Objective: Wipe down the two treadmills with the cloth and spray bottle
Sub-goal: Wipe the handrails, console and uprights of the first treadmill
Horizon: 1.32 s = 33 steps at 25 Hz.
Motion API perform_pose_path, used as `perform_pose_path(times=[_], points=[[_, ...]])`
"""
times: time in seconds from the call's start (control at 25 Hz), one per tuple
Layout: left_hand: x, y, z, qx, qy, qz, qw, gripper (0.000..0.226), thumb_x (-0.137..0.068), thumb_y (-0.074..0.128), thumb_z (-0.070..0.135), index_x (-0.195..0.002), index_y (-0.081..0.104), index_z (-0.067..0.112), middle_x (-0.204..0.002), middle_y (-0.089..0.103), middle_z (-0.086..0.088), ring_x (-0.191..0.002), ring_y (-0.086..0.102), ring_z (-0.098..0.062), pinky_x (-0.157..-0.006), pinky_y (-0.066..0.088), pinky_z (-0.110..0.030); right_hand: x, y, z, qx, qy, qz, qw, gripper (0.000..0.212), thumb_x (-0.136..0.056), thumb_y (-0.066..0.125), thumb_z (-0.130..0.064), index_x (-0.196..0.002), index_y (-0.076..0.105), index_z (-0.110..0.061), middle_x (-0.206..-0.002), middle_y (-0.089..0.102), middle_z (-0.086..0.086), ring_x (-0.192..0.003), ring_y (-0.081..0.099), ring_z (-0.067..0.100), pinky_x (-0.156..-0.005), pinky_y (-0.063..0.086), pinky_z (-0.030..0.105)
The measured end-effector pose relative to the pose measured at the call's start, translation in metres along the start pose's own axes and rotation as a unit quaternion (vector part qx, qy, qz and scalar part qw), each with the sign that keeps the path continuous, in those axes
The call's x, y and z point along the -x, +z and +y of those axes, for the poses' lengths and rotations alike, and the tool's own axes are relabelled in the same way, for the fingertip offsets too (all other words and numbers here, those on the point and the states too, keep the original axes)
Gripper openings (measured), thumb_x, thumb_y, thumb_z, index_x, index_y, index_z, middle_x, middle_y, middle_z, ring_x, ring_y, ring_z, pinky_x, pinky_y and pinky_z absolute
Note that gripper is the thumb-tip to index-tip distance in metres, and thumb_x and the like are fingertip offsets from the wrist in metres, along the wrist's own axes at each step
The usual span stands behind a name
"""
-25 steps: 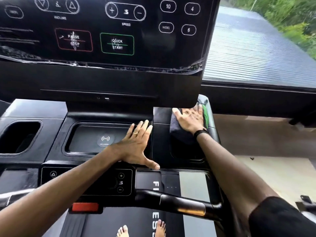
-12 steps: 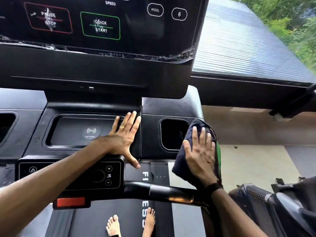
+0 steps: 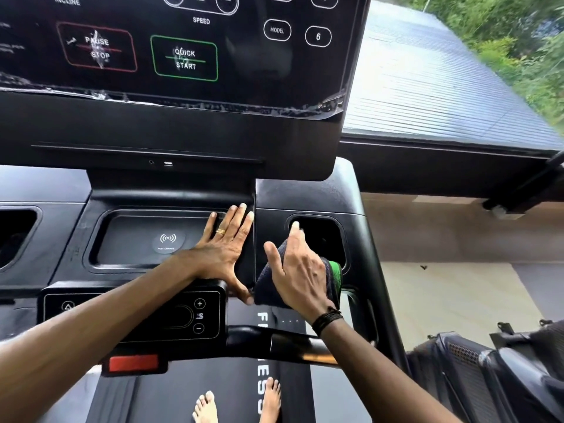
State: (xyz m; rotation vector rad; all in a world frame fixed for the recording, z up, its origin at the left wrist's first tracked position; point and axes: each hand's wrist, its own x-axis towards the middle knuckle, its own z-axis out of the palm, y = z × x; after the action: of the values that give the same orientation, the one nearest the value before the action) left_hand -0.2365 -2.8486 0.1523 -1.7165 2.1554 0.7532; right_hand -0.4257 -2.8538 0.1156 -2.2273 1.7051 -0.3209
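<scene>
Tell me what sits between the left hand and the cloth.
Head view: only a narrow vertical seam in the black console separates the left hand, flat by the charging pad, from the cloth under the right hand.

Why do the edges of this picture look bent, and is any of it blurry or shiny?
In the head view, the wide-angle lens bows straight lines: the console screen and the roof outside curve toward the borders. The greenery at top right is smeared. Daylight leaves a soft sheen on the handlebar. The right hand on the cloth is slightly soft; the left hand is sharp.
</scene>
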Motion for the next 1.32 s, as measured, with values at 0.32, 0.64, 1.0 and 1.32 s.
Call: perform_pose_path(times=[0.32,0.64,1.0,1.32], points=[[-0.004,0.004,-0.002,0.004,0.001,0.005,1.0,0.166,-0.046,0.071,0.086,-0.138,-0.046,0.013,-0.14,-0.059,-0.004,-0.128,-0.056,-0.021,-0.111,-0.028,-0.055,-0.011,-0.014,0.004,0.057,0.064,-0.034,0.996,0.068,-0.1,0.026,-0.062,-0.083,0.065,-0.009,-0.098,0.071,0.018,-0.098,0.064,0.039,-0.084,0.043,0.041],[-0.002,0.001,-0.001,0.013,0.008,0.006,1.0,0.166,-0.044,0.071,0.087,-0.139,-0.045,0.015,-0.14,-0.059,-0.002,-0.127,-0.057,-0.018,-0.11,-0.031,-0.053,-0.047,-0.025,0.004,-0.067,0.072,-0.175,0.98,0.066,-0.103,0.018,-0.058,-0.123,0.06,-0.012,-0.13,0.06,0.019,-0.123,0.051,0.042,-0.1,0.035,0.044],[-0.004,0.003,-0.002,0.009,0.006,0.007,1.0,0.166,-0.043,0.068,0.089,-0.139,-0.046,0.014,-0.14,-0.059,-0.003,-0.128,-0.056,-0.02,-0.111,-0.029,-0.055,-0.01,-0.02,0.018,0.079,-0.003,-0.114,0.99,0.071,-0.097,0.02,-0.07,-0.097,0.062,-0.012,-0.107,0.07,0.017,-0.106,0.062,0.038,-0.087,0.041,0.042],[0.001,-0.001,-0.002,0.015,0.009,-0.001,1.0,0.165,-0.045,0.07,0.086,-0.14,-0.045,0.017,-0.141,-0.058,-0.002,-0.128,-0.056,-0.019,-0.111,-0.028,-0.055,-0.039,-0.043,0.021,0.039,0.039,-0.307,0.95,0.102,-0.082,0.0,-0.087,-0.135,0.056,-0.02,-0.147,0.049,0.014,-0.135,0.045,0.034,-0.109,0.031,0.045]])
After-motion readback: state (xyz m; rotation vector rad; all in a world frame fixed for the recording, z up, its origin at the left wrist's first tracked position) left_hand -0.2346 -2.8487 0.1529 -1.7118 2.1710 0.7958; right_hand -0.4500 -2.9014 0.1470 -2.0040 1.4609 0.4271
